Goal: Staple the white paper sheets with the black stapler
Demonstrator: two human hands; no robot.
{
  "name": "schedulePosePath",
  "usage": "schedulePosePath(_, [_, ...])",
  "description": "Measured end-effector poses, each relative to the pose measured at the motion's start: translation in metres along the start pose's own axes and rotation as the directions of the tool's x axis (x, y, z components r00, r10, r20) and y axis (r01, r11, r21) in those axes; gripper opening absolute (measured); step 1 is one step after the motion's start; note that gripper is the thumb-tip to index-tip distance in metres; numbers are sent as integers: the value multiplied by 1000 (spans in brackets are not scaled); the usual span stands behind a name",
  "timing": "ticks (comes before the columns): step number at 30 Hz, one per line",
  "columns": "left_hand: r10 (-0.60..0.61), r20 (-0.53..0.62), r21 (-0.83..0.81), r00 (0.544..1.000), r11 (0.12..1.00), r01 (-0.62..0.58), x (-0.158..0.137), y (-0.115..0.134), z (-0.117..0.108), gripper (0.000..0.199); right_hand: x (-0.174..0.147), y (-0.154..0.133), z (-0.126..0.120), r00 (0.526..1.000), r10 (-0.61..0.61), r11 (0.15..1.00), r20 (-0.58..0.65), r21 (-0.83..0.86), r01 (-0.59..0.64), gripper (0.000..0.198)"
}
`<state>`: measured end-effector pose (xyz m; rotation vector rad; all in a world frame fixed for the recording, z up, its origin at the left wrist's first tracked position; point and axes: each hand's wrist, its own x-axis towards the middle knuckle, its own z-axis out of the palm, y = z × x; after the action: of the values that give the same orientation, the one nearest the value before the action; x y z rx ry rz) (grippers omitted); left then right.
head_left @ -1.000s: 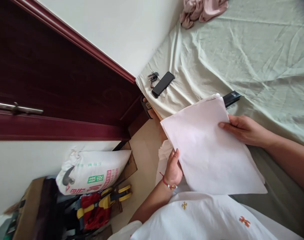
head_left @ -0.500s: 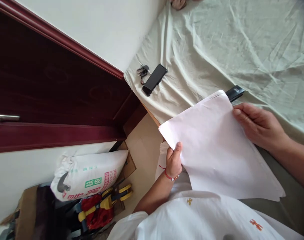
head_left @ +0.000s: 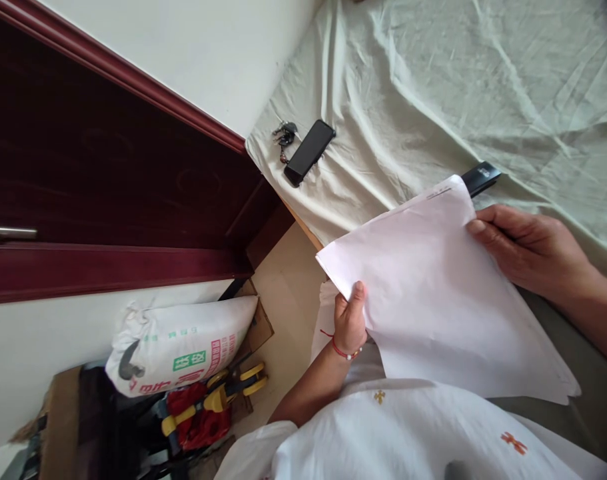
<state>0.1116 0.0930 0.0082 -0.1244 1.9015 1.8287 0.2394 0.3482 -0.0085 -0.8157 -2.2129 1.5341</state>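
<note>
White sheets of paper point(head_left: 433, 287), slightly curved and with a little print along the top edge, are held out over my lap. My left hand point(head_left: 350, 320), with a red beaded bracelet at the wrist, grips their left edge, thumb on top. My right hand point(head_left: 528, 247) pinches the upper right edge between thumb and fingers. Just beyond the paper's top corner a black object point(head_left: 482, 177), perhaps a stapler, rests on the bed, partly hidden by the sheets.
A black phone point(head_left: 310, 152) and a bunch of keys point(head_left: 285, 133) lie near the corner of the pale green bedsheet point(head_left: 413, 87). On the left are a dark red door point(head_left: 108, 147), a white printed sack point(head_left: 183, 340) and a red and yellow wheeled thing point(head_left: 203, 413).
The upper right corner of the paper and my right hand have shifted slightly to the right. Both hands keep their hold, and the view has tilted a little.
</note>
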Motion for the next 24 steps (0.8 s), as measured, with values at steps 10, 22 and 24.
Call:
schedulePosePath(10, [30, 210, 102, 977, 993, -53, 0, 0, -7, 39, 0, 2, 4, 997, 67, 995, 26, 78, -68, 57])
schedulePosePath(22, [20, -94, 4, 995, 1000, -19, 1, -4, 1, 56, 0, -8, 0, 995, 26, 978, 94, 203, -44, 51])
schedulePosePath(24, [-3, -126, -41, 992, 999, -2, 0, -2, 5, 65, 0, -10, 1, 994, 0, 981, 108, 191, -21, 49])
